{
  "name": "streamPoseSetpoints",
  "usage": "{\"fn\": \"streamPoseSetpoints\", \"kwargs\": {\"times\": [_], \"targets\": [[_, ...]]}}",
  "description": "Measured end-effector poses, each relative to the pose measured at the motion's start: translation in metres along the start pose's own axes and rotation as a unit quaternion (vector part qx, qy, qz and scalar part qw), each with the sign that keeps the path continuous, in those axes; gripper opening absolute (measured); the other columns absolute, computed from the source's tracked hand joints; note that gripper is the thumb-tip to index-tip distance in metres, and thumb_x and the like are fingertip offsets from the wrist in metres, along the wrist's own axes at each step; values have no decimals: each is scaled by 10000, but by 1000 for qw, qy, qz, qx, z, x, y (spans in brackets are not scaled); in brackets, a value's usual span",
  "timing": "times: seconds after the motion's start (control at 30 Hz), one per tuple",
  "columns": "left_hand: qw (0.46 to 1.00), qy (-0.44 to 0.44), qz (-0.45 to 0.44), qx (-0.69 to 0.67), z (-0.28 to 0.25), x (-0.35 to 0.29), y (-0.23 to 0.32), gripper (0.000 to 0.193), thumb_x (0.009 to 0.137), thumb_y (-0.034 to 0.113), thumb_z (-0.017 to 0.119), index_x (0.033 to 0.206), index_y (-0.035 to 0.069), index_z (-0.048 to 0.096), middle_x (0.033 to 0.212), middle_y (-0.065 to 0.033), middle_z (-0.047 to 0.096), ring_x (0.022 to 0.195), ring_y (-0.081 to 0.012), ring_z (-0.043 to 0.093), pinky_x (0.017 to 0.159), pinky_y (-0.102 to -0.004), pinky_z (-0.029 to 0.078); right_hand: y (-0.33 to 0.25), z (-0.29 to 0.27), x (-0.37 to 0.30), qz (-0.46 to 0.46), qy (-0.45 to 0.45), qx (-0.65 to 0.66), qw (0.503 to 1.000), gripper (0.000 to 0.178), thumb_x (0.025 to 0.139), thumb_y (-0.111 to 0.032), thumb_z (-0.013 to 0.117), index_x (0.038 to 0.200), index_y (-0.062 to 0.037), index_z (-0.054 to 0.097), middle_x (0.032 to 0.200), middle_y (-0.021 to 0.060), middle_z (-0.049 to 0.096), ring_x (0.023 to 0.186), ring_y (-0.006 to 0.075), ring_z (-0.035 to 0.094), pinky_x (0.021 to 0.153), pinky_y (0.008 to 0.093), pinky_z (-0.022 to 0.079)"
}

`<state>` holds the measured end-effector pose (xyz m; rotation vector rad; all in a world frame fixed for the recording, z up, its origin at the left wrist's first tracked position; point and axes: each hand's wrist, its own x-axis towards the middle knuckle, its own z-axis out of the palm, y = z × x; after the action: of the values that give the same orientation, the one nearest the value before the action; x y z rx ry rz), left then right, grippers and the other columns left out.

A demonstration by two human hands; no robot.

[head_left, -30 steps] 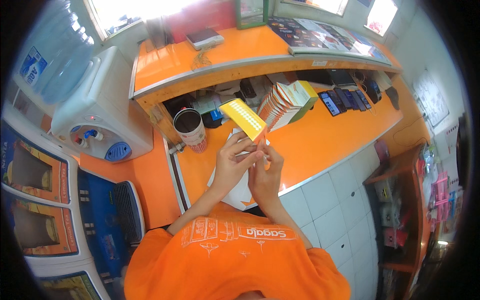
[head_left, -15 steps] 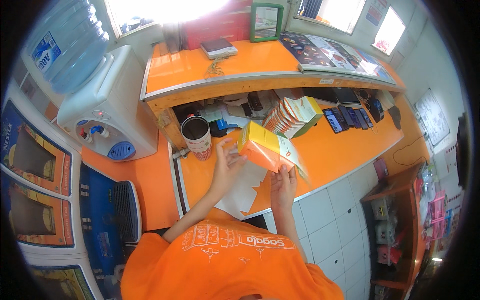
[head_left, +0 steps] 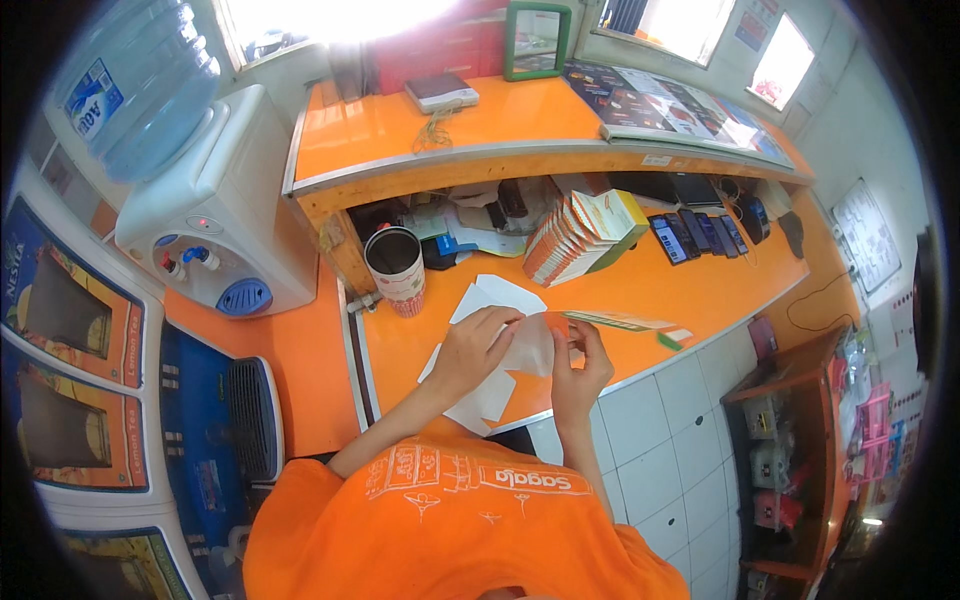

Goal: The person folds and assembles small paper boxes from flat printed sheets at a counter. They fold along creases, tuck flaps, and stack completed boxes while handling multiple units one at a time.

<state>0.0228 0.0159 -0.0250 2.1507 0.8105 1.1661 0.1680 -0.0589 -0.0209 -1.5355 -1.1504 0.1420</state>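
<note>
Between my two hands is a thin paperboard food box point(head_left: 625, 321), turned nearly edge-on, its orange, white and green outer side stretching to the right. Its pale inner face point(head_left: 533, 347) shows between the hands. My left hand point(head_left: 477, 352) has its fingers bent at the left edge of that pale face. My right hand point(head_left: 583, 374) pinches the board between thumb and fingers. White flat paperboard pieces point(head_left: 484, 398) lie on the orange counter under and around my left hand. A row of yellow, white and green folded boxes point(head_left: 583, 238) stands just beyond.
A tall patterned cup point(head_left: 396, 272) stands at the counter's left. Several phones point(head_left: 690, 236) lie at the right, under the raised shelf point(head_left: 540, 164). Left of the counter is a white water dispenser point(head_left: 215, 215). An open-fronted cabinet point(head_left: 785, 450) stands at the right.
The box was held up as a yellow and orange folded form; now it is lower and opened flatter, its pale inside showing. My left hand has moved down and right.
</note>
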Motion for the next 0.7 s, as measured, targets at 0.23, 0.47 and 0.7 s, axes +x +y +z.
{"fn": "streamPoseSetpoints", "kwargs": {"times": [0.23,0.47,0.7], "targets": [[940,-48,-207,-267,3,3,-1,150,902,69,591,994,-30,656,1180,-81,578,1018,-160,600,822,-288,529,-8,7,6,-146,39,-83,985,167,848,30,604,1003,-1,655,927,125,671,831,258,656,728,313,511],[891,-15,-198,-409,14,-3,1,181,929,99,581,1025,-34,657,1212,-103,540,1038,-179,594,843,-294,540,3,19,-10,-99,22,-54,993,192,855,5,617,1043,-5,653,951,107,678,870,238,661,763,320,516],[924,15,-156,-350,15,0,4,201,929,100,575,1059,-34,651,1198,-108,542,1013,-181,605,850,-304,539,-10,28,-12,3,0,162,987,219,875,-13,616,1091,1,647,1020,103,675,926,220,655,808,329,516]]}}
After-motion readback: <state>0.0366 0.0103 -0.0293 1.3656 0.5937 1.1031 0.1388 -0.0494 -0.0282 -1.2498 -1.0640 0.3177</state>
